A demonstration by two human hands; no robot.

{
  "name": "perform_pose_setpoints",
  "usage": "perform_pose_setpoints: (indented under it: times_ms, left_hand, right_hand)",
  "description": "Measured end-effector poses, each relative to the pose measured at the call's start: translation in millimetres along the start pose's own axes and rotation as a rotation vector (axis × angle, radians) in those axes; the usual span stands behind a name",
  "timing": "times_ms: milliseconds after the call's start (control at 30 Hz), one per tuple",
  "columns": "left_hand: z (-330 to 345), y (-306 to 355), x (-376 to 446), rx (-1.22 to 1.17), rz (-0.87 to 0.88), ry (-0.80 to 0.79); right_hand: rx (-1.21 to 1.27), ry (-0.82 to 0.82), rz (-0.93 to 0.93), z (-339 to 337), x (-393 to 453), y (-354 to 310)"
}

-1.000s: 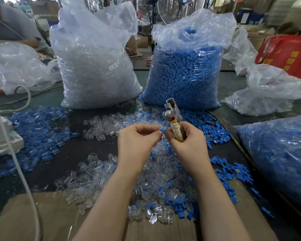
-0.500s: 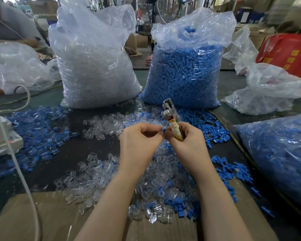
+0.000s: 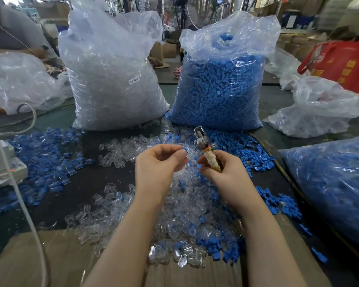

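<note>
Near the centre of the frame the left hand (image 3: pixel 158 162) was curled, its thumb and forefinger pinching a small blue piece (image 3: pixel 185 150) at the fingertips. Just to its right, the right hand (image 3: pixel 222 172) was closed round the taped handle of a small tool (image 3: pixel 205 151), whose metal head pointed up and away from the person. The blue piece sat just beside the tool's head, a narrow gap showing between them; whether a clear part was fitted on the piece could not be told. Both hands were raised over a loose heap of clear pieces (image 3: pixel 187 214) mixed with blue ones, spread on the dark table (image 3: pixel 87 179) in the lower centre. A scatter of blue pieces (image 3: pixel 46 154) lay at the left of the frame, near a white power strip (image 3: pixel 2 162) at the left edge, and a white cable (image 3: pixel 25 208) ran down past it toward the lower left. A sheet of brown cardboard (image 3: pixel 50 255) covered the table along the bottom edge. In the upper half stood two tall plastic sacks side by side: a sack of clear pieces (image 3: pixel 112 79) on the left, bearing a small white label, and a sack of blue pieces (image 3: pixel 220 83) on the right. Another bag of blue pieces (image 3: pixel 336 183) lay at the lower right, and a red bag (image 3: pixel 344 63) showed in the upper right corner.
</note>
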State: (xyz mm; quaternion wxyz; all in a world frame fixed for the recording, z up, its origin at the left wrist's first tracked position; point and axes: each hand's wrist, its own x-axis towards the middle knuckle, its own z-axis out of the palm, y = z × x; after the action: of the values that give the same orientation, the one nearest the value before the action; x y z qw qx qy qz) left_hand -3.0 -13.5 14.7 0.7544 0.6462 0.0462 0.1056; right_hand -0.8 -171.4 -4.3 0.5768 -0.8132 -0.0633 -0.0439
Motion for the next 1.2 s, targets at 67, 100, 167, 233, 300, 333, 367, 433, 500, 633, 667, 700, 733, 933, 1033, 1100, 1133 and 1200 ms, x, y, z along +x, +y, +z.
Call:
perform_pose_setpoints:
  times_ms: [67,100,167,233,300,333,367,433,500,633,667,700,733,933,1033,1100,1133,1200]
  left_hand:
    - [-1.7,0.7,0.8,-0.056,0.010,-0.004]
    - [-2.9,0.9,1.2,-0.072,0.020,-0.006]
    - [-5.5,1.0,2.1,-0.084,0.039,-0.008]
    - [-7.5,0.7,2.8,-0.077,0.060,-0.009]
    - [-8.4,0.1,3.1,-0.071,0.076,-0.015]
    - [-8.6,-0.2,3.3,-0.065,0.081,-0.020]
    - [-9.0,-0.4,3.3,-0.059,0.086,-0.028]
    - [-9.9,-0.3,3.3,-0.052,0.091,-0.043]
    - [-10.7,0.5,3.6,-0.046,0.094,-0.055]
    - [-10.6,2.3,3.2,-0.039,0.113,-0.076]
    - [-10.4,2.7,3.1,-0.043,0.114,-0.081]
    - [-10.4,3.0,2.9,-0.049,0.113,-0.084]
    - [-10.4,3.0,2.9,-0.054,0.112,-0.086]
    - [-10.8,1.9,2.7,-0.042,0.118,-0.091]
    - [-11.0,1.2,3.0,-0.039,0.118,-0.093]
    - [-10.8,1.4,3.4,-0.040,0.116,-0.094]
    - [-10.6,1.5,3.6,-0.042,0.114,-0.092]
    - [-10.3,1.2,3.5,-0.044,0.113,-0.090]
  right_hand:
    - [-0.040,-0.054,0.010,-0.4,-0.2,0.1]
    - [-0.061,-0.077,0.011,-0.2,-0.4,-0.4]
    - [-0.088,-0.114,0.009,-0.1,-1.2,-1.5]
    - [-0.101,-0.140,0.005,-0.2,-2.1,-2.5]
    - [-0.112,-0.158,-0.003,-0.1,-2.4,-2.3]
    - [-0.117,-0.165,-0.004,0.1,-2.3,-2.1]
    - [-0.120,-0.171,-0.005,0.5,-2.1,-1.9]
    - [-0.125,-0.179,-0.005,1.0,-1.6,-1.7]
    - [-0.141,-0.179,-0.007,1.1,-1.1,-2.1]
    - [-0.168,-0.186,-0.019,0.9,-0.7,-0.7]
    - [-0.181,-0.183,-0.024,1.1,-1.0,-0.6]
    - [-0.196,-0.177,-0.030,1.4,-1.4,-0.6]
    - [-0.210,-0.171,-0.036,1.6,-1.7,-0.8]
    - [-0.218,-0.157,-0.019,4.6,-3.1,0.0]
    - [-0.220,-0.146,-0.015,5.8,-2.8,1.0]
    - [-0.228,-0.139,-0.024,6.4,-2.3,1.5]
    - [-0.234,-0.138,-0.028,6.6,-1.9,1.8]
    - [-0.244,-0.138,-0.029,6.4,-1.7,2.6]
